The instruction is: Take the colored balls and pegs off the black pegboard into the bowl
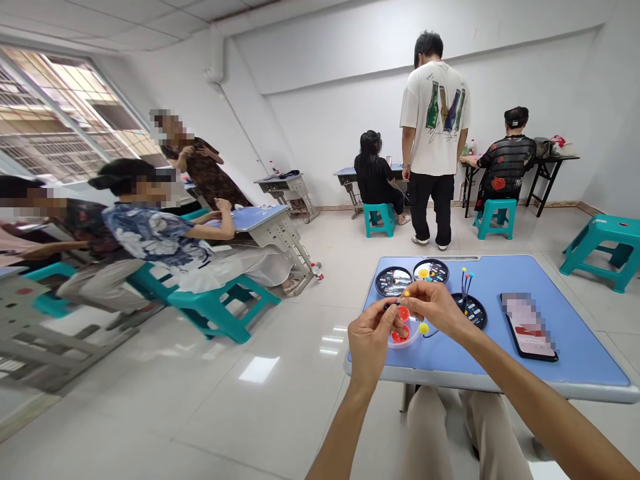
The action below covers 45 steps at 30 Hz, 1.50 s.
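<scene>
Both of my hands meet above the left part of the blue desk, fingers pinched close together. My left hand [371, 337] is closed on a small dark piece, mostly hidden by the fingers. Beside it, my right hand [434, 307] pinches a small piece with a yellow ball [407, 294] at its tip. Under the hands is a clear plastic tub [406, 344] with red round pieces [400, 333] in it. A larger yellow ball [424, 329] on a dark stem shows just below my right hand.
Round black dishes [387, 291] stand at the desk's back left. Thin stems with coloured ball ends [466, 283] rise from another black dish [477, 312]. A phone [529, 327] lies on the right. People sit at other desks; one person [435, 133] stands ahead.
</scene>
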### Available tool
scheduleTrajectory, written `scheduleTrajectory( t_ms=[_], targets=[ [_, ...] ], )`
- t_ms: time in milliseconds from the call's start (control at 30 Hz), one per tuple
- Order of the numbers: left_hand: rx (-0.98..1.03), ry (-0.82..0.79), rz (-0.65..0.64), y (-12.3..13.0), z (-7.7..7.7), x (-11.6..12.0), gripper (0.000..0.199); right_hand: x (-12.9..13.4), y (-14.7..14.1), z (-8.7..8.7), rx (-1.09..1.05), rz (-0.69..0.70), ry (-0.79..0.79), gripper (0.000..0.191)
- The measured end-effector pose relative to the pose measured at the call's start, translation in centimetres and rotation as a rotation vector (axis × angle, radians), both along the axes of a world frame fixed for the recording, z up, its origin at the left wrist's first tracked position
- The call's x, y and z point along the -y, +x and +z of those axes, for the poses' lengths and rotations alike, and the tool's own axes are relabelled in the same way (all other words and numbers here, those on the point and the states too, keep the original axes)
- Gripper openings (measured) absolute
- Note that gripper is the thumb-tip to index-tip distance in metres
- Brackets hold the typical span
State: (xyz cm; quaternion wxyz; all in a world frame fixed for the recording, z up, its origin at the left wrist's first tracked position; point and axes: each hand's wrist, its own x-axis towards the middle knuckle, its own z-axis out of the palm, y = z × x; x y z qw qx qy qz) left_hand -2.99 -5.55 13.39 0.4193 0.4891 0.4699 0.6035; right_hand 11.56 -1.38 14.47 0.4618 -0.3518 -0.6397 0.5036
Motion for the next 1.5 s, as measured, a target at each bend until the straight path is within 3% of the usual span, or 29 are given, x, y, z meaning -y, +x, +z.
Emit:
scheduleTrajectory(
  t_ms=[267, 433, 567, 700, 767, 833, 933, 1033, 1300, 1500],
  targets=[
    [-0.004, -0.059, 0.047, 1.1, 0.1, -0.2, 0.023, -0.4, -1.0, -1.6, 0.09, -0.045, 0.071, 0.029],
    [0.076, -0.006, 0.455, -2.5, -1.3, -1.3, 0.022, -2.1, 2.5, -2.0, 0.116, -0.35, 0.004, 0.028],
    [-0.402, -0.117, 0.317, -4.6, -3.4, -3.2, 0.016, -3.0, 4.0, -1.6, 0.167, -0.257, -0.069, 0.028],
    [-0.965, -0.188, 0.176, -3.8, -5.1, -4.0, 0.033, -3.1, 3.0, -2.1, 0.128, -0.162, -0.116, 0.034],
    [-1.085, -0.211, 0.162, -3.1, -5.2, -3.8, 0.039, -3.1, 2.3, -2.6, 0.085, -0.128, -0.151, 0.038],
    [-1.023, -0.136, 0.145, -2.4, -4.9, -3.6, 0.039, -3.0, 1.8, -3.1, 0.038, -0.104, -0.201, 0.04],
    [-0.694, 0.034, 0.038, -1.5, -4.3, -3.3, 0.032, -2.8, 1.2, -3.6, -0.025, -0.073, -0.241, 0.039],
    [-0.473, 0.096, -0.01, -0.8, -4.0, -3.4, 0.02, -2.6, 0.6, -3.5, -0.055, -0.038, -0.237, 0.039],
    [-0.338, 0.211, 0.044, -0.1, -4.1, -3.0, 0.018, -2.7, -0.8, -3.1, -0.097, 0.005, -0.186, 0.039],
    [-0.451, 0.279, 0.105, -0.7, -3.5, -2.8, 0.018, -2.8, 0.1, -2.3, 0.074, 0.05, -0.17, 0.034]
  ],
)
